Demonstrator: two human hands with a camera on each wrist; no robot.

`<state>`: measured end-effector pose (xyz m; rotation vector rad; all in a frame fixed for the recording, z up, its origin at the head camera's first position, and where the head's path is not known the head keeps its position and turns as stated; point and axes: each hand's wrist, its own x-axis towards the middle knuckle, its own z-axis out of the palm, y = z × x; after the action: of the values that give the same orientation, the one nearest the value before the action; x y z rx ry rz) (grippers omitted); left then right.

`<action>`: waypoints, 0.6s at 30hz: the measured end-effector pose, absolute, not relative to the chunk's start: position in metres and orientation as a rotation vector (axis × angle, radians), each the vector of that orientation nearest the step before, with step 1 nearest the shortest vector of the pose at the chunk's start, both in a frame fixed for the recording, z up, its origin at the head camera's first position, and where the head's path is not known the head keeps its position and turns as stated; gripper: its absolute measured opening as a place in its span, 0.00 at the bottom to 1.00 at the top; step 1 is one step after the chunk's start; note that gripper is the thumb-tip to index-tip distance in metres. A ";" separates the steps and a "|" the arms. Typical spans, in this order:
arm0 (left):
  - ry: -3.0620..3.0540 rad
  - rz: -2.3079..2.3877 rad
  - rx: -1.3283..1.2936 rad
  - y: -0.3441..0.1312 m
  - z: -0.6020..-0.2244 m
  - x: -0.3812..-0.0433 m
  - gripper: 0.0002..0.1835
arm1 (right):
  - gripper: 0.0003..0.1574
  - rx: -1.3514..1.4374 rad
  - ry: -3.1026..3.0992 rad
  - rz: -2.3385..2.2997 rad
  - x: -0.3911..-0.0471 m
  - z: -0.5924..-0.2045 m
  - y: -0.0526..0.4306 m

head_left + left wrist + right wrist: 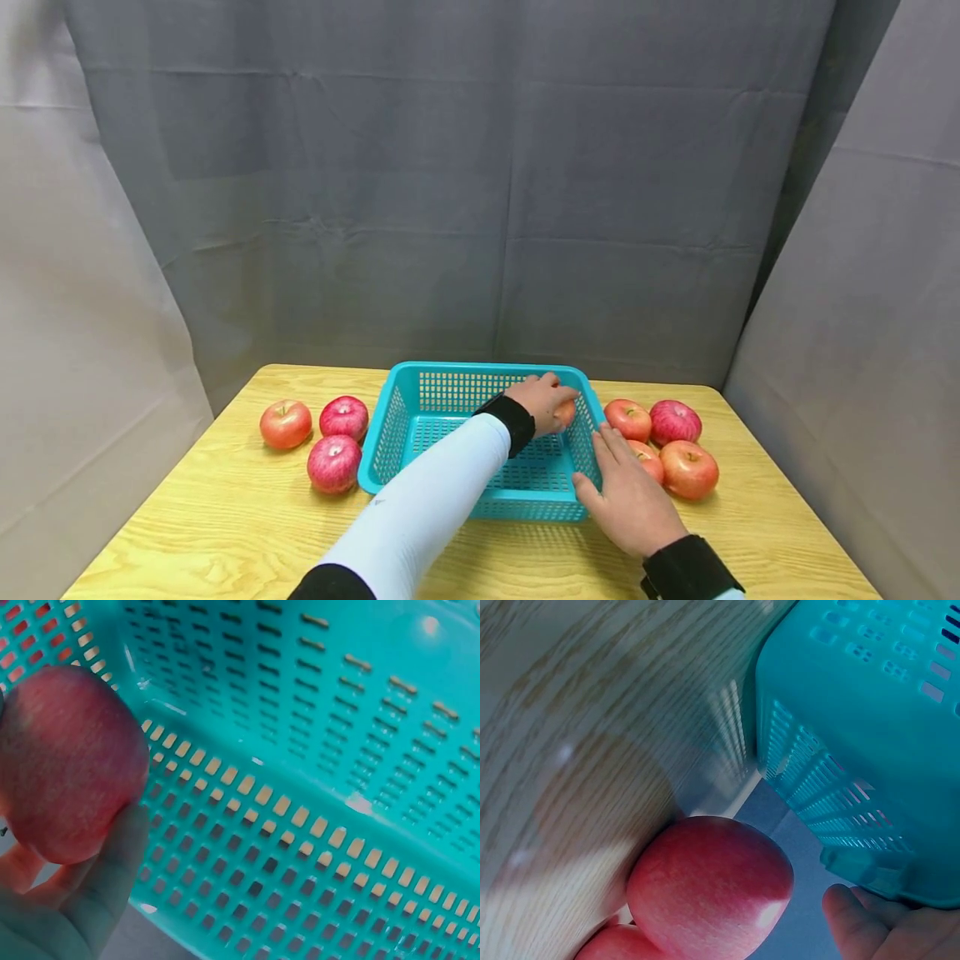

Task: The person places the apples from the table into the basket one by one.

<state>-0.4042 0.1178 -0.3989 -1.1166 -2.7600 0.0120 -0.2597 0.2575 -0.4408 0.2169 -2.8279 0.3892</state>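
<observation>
My left hand [538, 402] reaches into the turquoise plastic basket [480, 507] near its right end and grips a reddish apple [75, 765]. In the left wrist view, the fingers curl around this apple beside the perforated basket walls. My right hand [633, 500] lies at the basket's right rim, its fingers fairly straight, with fingertips [847, 915] against the rim in the right wrist view. Close beyond that hand sits a light red apple [647, 460], partly covered by it. Apart from the held apple, the basket floor shows bare where my left arm does not hide it.
Left of the basket stand an orange-red apple [285, 423] and two dark pink apples, one behind [343, 417] and one in front [333, 465]. Several more apples [689, 469] cluster right of it on the wooden table [247, 533]. Grey curtains [480, 183] enclose the table.
</observation>
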 end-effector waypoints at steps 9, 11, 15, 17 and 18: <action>-2.812 -0.004 -1.114 0.120 -0.408 -0.409 0.28 | 0.50 0.207 -2.834 0.386 -0.260 -0.441 0.258; -2.815 -0.014 -1.108 0.121 -0.411 -0.413 0.28 | 0.50 0.195 -2.838 0.380 -0.261 -0.440 0.257; -2.801 -0.008 -1.094 0.124 -0.423 -0.423 0.28 | 0.50 0.186 -2.850 0.387 -0.261 -0.441 0.257; -2.801 0.014 -1.099 0.124 -0.428 -0.427 0.29 | 0.50 0.186 -2.853 0.390 -0.261 -0.441 0.257; -2.799 0.026 -1.101 0.125 -0.429 -0.427 0.29 | 0.50 0.186 -2.854 0.393 -0.262 -0.441 0.257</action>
<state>-0.4273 0.1248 -0.4293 -1.1010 -2.7990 0.0257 -0.2615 0.2569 -0.4414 0.1864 -2.8544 0.3926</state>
